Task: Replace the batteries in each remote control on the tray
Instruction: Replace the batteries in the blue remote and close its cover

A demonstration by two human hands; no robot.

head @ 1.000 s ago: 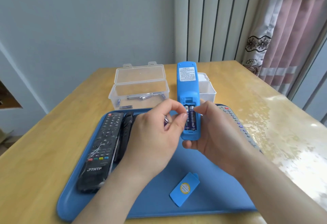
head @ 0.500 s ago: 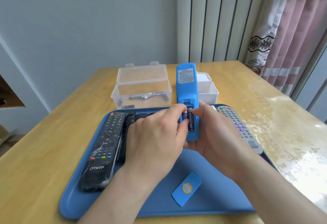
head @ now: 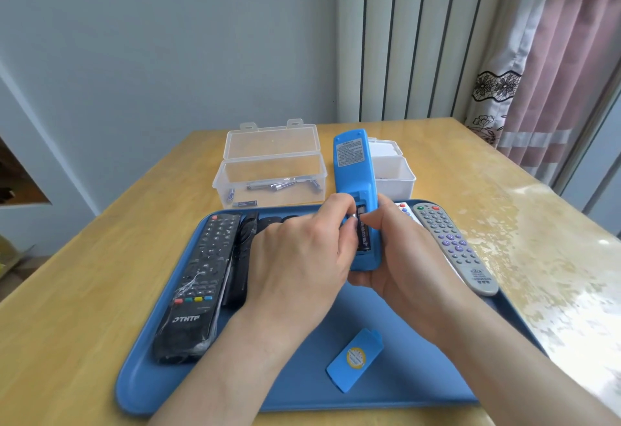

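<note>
Right hand grasps blue remote; left hand pinches a battery, hiding black remotes centre-frame. Clear box, upper centre, holds loose batteries.

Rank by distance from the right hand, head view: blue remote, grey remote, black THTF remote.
1. Blue remote, gripped in the right hand.
2. Grey remote, just to its right on the tray.
3. Black THTF remote, tray's left side.
</note>
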